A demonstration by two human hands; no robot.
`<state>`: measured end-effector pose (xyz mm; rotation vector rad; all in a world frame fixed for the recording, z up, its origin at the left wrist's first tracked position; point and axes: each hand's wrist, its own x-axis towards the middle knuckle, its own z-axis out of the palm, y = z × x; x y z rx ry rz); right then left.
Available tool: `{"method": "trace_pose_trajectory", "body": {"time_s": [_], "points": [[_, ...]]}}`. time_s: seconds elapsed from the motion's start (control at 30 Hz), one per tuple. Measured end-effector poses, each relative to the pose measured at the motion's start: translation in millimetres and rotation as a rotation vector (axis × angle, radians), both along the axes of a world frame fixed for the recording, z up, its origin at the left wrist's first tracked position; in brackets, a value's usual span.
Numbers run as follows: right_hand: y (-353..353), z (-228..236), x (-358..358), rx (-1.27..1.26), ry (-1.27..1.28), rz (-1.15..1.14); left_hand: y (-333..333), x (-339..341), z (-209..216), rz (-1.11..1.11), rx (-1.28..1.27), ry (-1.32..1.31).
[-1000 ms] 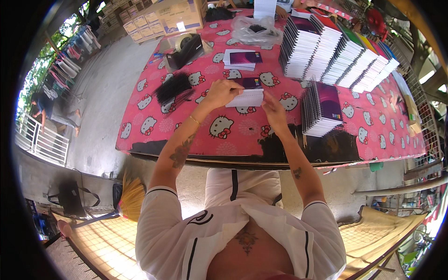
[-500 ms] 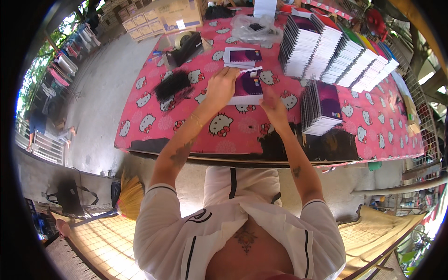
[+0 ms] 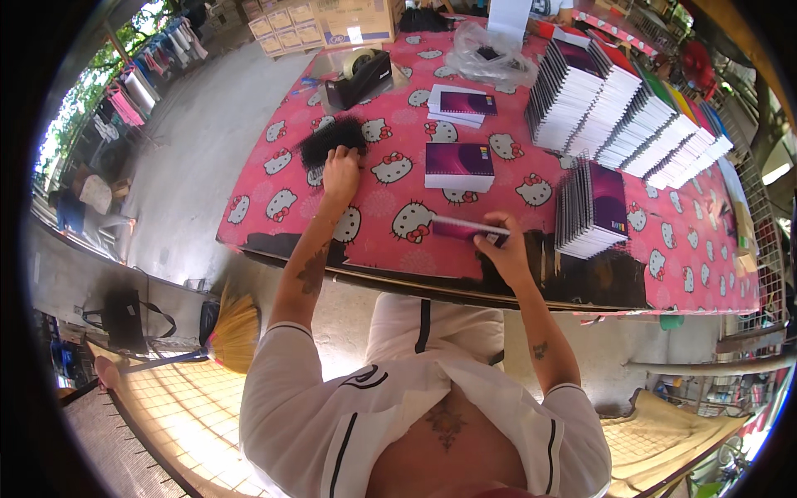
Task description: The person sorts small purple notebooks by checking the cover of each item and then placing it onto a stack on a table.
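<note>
My right hand (image 3: 508,251) grips a thin purple notebook (image 3: 452,231) near the table's front edge, its pale spine edge turned up. Curled down at the near edge of a heap of black, wiry binding pieces (image 3: 330,143) is my left hand (image 3: 341,173); its fingertips are pressed together, and what they pinch is hidden. Between the hands and a little farther off lies a thick stack of purple-covered pads (image 3: 459,159). Behind it, a smaller purple pad (image 3: 467,103) rests on white sheets (image 3: 455,121). To the right stand purple notebooks with black spiral binding (image 3: 591,203).
Tall rows of spiral notebooks (image 3: 566,95) with coloured covers fill the table's far right. A black tape dispenser (image 3: 361,79) sits far left, near a clear plastic bag (image 3: 490,58). Cardboard boxes (image 3: 357,21) are stacked beyond. A broom (image 3: 234,336) lies below left.
My left hand has left the purple stack and reached left to the black heap. My right hand has drawn back toward the table edge with a purple notebook. The view has shifted slightly.
</note>
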<state>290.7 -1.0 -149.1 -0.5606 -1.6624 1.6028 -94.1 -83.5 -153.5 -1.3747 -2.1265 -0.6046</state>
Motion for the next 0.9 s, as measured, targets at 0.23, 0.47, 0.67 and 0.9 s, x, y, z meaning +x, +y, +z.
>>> {"method": "trace_pose_trajectory", "body": {"time_s": [0.23, 0.47, 0.67, 0.9], "points": [[12.3, -5.1, 2.1, 0.014, -0.084, 0.038, -4.2, 80.5, 43.8, -0.168, 0.292, -0.186], [4.2, 1.3, -4.5, -0.030, -0.133, 0.102, -30.5, 185.1, -7.5, -0.564, 0.376, -1.103], [6.0, -8.7, -2.6, 0.064, -0.053, 0.053, -39.3, 163.5, 54.7, -0.364, 0.246, -1.116], [6.3, -9.0, -3.9, 0.043, -0.047, 0.072, -43.5, 169.3, 38.3, -0.576, 0.081, -0.636]]}}
